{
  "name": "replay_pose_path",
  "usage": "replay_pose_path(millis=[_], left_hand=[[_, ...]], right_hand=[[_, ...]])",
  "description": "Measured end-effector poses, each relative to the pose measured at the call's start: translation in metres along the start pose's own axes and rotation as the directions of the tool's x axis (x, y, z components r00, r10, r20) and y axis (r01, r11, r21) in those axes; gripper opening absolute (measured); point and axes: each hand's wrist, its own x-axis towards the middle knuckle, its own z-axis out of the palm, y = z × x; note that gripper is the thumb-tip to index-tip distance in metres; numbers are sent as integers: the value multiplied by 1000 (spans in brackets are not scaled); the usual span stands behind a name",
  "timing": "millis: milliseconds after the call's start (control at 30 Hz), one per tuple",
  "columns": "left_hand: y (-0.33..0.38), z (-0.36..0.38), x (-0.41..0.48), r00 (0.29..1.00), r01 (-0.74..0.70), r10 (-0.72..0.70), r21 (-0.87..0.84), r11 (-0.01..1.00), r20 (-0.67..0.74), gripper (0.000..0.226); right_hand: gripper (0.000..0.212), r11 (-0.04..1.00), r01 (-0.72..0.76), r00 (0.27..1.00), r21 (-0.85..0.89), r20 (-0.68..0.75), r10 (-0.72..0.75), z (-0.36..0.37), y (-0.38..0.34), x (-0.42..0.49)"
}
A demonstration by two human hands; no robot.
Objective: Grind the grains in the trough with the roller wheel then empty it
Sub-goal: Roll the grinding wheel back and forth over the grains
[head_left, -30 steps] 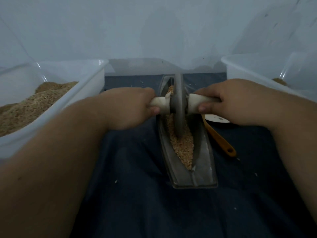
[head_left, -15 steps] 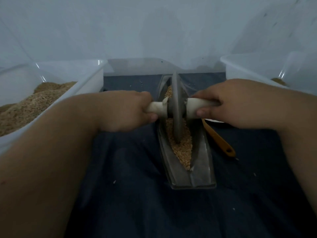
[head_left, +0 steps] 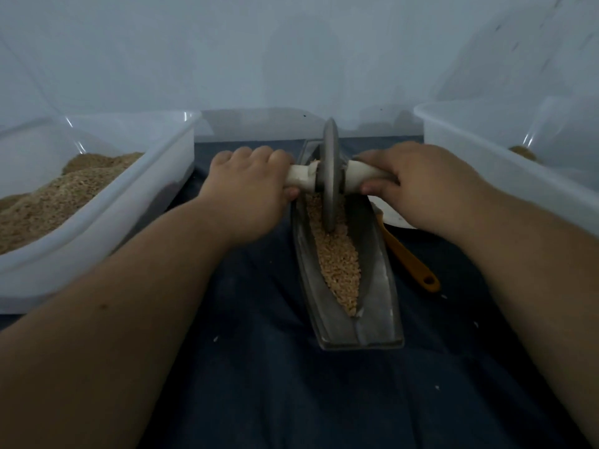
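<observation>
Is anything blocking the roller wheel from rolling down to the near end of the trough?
Nothing visible does. Only the grains lie in the trough ahead of the roller wheel; the orange scoop lies outside it, on the cloth to its right.

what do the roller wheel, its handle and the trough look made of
Roller wheel: probably metal, a matte dark grey disc with a thin edge. Handle: pale and smooth, wood or plastic, cannot tell. Trough: likely metal too, grey with a dull sheen on its rim.
</observation>
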Motion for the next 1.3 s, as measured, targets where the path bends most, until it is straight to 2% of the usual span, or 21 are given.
replay_pose_path(millis=[100,200,333,433,500,567,633,700,733,833,933,1000,1067,1167,1300], left_hand=[[-4,8,2,999,47,-47,-90,995,-3,43],[-5,6,0,999,28,-26,-98,995,21,44],[-5,-18,-6,984,-34,53,-112,993,171,36],[-1,-44,-17,919,-36,106,-189,981,379,40],[0,-59,-24,877,-48,134,-194,980,461,45],[-3,-66,-26,860,-56,151,-204,977,488,43],[-8,-65,-24,846,-48,160,-226,973,509,33],[-16,-55,-17,860,-31,147,-236,971,489,30],[-19,-47,-12,889,-14,129,-255,967,439,30],[-18,-17,2,989,23,13,-245,969,145,26],[-5,13,3,985,155,-159,-64,986,-71,50],[2,21,2,980,164,-164,-9,986,-118,61],[3,20,1,984,142,-139,20,990,-114,66],[-2,6,2,994,90,-88,15,996,-66,61],[-12,-24,-5,996,-30,30,-5,1000,85,21]], right_hand=[[51,992,50,991,-120,-116,-64,8,-6,3],[53,988,36,996,-150,-80,-49,3,-10,1],[44,994,54,993,-95,112,-43,-20,-12,-10],[51,996,75,947,-57,316,-53,-47,-14,-19],[55,993,100,903,-60,426,-66,-61,-16,-24],[55,996,85,871,-41,488,-55,-69,-18,-28],[56,998,58,876,-22,481,-40,-67,-19,-27],[51,999,37,918,-29,395,-22,-53,-17,-22],[47,999,25,944,-32,329,-13,-43,-14,-18],[50,997,-30,996,-78,79,36,-4,0,-5],[53,983,-65,989,-174,-145,39,22,9,6],[53,978,-67,974,-197,-227,21,29,10,11],[56,976,-79,973,-204,-229,31,31,10,12],[60,986,-73,996,-151,-68,63,19,10,7],[44,989,10,992,-146,123,8,-18,-4,-8]])
